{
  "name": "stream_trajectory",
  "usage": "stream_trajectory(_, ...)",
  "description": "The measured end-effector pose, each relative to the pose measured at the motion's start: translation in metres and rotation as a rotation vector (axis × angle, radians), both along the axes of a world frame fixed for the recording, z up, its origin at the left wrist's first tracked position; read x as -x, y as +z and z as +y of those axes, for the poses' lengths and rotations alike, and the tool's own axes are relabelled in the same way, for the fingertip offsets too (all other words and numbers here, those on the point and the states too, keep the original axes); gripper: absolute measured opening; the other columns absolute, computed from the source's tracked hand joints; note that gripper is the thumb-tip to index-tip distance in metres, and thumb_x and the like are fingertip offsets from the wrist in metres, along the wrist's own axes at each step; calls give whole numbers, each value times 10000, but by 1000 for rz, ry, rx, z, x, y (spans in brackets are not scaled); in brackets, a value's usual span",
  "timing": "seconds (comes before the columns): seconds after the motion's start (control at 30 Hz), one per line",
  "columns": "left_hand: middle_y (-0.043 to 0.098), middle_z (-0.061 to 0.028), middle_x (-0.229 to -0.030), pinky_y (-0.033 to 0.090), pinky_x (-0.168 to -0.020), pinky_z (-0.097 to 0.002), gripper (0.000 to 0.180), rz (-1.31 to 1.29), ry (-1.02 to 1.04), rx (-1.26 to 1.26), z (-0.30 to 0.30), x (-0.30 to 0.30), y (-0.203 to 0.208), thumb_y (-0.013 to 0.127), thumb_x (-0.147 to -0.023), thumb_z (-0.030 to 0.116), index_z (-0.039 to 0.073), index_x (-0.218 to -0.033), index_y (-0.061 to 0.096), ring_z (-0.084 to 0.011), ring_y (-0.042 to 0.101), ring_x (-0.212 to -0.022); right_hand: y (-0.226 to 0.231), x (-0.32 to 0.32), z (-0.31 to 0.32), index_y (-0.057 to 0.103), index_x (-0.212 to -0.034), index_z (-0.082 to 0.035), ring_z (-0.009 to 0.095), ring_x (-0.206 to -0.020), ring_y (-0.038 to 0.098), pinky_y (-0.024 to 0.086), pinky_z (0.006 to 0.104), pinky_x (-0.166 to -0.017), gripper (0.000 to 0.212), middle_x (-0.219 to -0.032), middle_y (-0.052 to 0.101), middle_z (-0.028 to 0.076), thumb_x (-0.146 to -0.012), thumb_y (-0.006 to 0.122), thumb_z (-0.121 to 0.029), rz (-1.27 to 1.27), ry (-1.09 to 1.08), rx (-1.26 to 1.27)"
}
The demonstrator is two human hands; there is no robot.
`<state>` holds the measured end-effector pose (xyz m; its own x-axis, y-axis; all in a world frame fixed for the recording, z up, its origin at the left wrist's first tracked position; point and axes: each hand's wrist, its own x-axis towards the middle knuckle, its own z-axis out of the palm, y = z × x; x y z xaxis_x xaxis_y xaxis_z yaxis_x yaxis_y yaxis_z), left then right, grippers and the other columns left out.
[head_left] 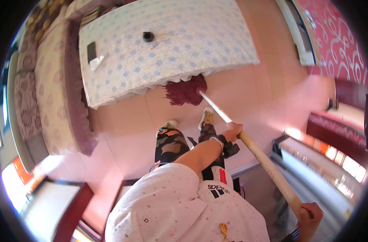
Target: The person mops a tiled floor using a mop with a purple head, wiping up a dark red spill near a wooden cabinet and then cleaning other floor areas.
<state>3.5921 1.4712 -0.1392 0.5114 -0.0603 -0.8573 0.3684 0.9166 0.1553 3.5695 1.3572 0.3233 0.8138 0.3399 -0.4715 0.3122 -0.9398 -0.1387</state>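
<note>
A mop with a maroon string head (184, 91) lies on the floor against the hanging edge of a tablecloth. Its long pale handle (263, 159) slants from the head toward the lower right. My left hand (233, 130) is wrapped round the handle about midway along, with a dark band on the wrist. Near the handle's upper end my right hand (310, 213) closes round it, low at the right. Part of the mop head is hidden under the cloth (172, 44).
On the cloth-covered table are a dark round cup (148, 36), a black phone-like slab (91, 52) and a crumpled white tissue (96, 63). A patterned sofa (57, 84) stands at left. Pale tiled floor (127, 125) surrounds my feet. A white-topped cabinet (51, 205) is at lower left.
</note>
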Motion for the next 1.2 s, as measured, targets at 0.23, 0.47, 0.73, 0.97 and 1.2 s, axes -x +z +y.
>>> stream_trajectory(0.23, 512, -168, -853, 517, -456, -366, 368, 332, 448, -10, 25, -59, 11, 566, -750, 93, -94, -1007, 381, -270, 580, -663, -15, -172, 30, 526, -728, 8, 72, -352, 369, 302, 200, -284, 54, -634, 448, 36, -726, 504, -41, 157, 148, -259)
stream_trajectory(0.47, 493, -155, -845, 462, -401, -345, 348, 524, 707, -63, 78, 4, -38, 573, -737, 92, -31, -979, 355, -241, 561, -649, -91, -213, 103, 537, -872, 24, 96, -383, 449, 351, 198, -310, 164, -679, 544, 64, -749, 543, -84, 424, 234, -149)
stream_trajectory(0.73, 469, -141, -801, 465, -462, -329, 381, 604, 1114, -220, 143, 139, -89, 550, -729, 54, -66, -1006, 318, -214, 531, -603, -142, -101, 210, 551, -917, 35, 68, -418, 443, 342, 185, -333, 201, -666, 531, 47, -756, 575, -82, 519, 466, -101)
stream_trajectory(0.97, 493, -126, -722, 473, -432, -334, 301, 672, 1447, -221, 151, 315, -148, 544, -728, 40, -64, -955, 377, -219, 541, -505, -194, 38, 303, 576, -937, 37, 57, -519, 483, 372, 176, -403, 211, -761, 578, 55, -734, 572, -19, 676, 638, 94)
stream_trajectory(1.2, 491, -141, -731, 486, -408, -329, 304, 724, 1747, -217, 127, 452, -159, 557, -719, 20, -65, -942, 369, -224, 548, -488, -268, 149, 314, 556, -1037, 0, 124, -779, 570, 453, 255, -672, 391, -865, 618, 81, -675, 662, -104, 733, 1230, 149)
